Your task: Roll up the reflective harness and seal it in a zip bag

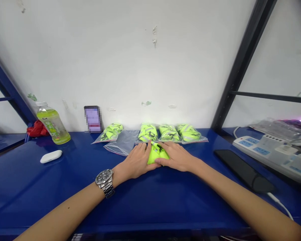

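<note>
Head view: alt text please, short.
Both hands, left hand and right hand, press a folded neon-yellow vest on a blue table. Behind it lie four bagged vests and an empty bag.

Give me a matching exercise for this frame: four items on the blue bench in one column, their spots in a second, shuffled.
Items:
1. green drink bottle
2. white earbud case
3. power strip
4. folded neon vest

Places:
A. far right, beyond the black post
B. between both hands
C. far left, standing near the wall
D. lying left of the left hand, in front of the bottle

Pairs: 1-C, 2-D, 3-A, 4-B
</note>
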A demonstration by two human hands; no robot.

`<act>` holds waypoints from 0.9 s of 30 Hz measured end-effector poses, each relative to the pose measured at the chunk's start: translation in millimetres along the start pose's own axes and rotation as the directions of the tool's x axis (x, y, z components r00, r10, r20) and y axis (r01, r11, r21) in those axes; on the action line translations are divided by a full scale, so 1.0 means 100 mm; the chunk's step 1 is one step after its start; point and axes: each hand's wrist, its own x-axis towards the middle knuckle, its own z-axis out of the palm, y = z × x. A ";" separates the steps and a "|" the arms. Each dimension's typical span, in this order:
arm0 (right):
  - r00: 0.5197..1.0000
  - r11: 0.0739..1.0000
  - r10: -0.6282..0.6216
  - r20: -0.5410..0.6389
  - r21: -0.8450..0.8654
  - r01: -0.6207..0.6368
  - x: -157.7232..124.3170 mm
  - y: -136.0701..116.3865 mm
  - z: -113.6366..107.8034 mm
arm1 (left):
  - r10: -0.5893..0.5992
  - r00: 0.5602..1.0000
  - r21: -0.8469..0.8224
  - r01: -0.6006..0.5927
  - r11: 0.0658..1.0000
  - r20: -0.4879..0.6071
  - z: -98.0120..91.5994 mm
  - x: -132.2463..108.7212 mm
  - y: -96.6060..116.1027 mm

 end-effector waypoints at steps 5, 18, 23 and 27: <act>0.988 0.987 -0.155 -0.013 -0.050 0.154 0.00 0.04 0.05 | 0.060 0.994 -0.015 -0.059 0.998 0.090 -0.08 -0.01 -0.03; 0.974 0.980 -0.114 0.196 0.181 0.078 -0.08 0.02 -0.18 | 0.047 0.970 -0.022 -0.043 0.999 0.238 -0.25 0.05 0.17; 0.978 0.956 -0.084 0.193 0.292 0.024 -0.10 0.09 -0.14 | -0.006 0.965 -0.192 0.059 0.980 0.264 -0.23 0.04 0.16; 1.000 0.936 -0.017 0.023 0.353 0.008 -0.10 0.10 -0.03 | -0.056 0.974 -0.332 0.128 0.935 0.219 -0.19 0.00 0.14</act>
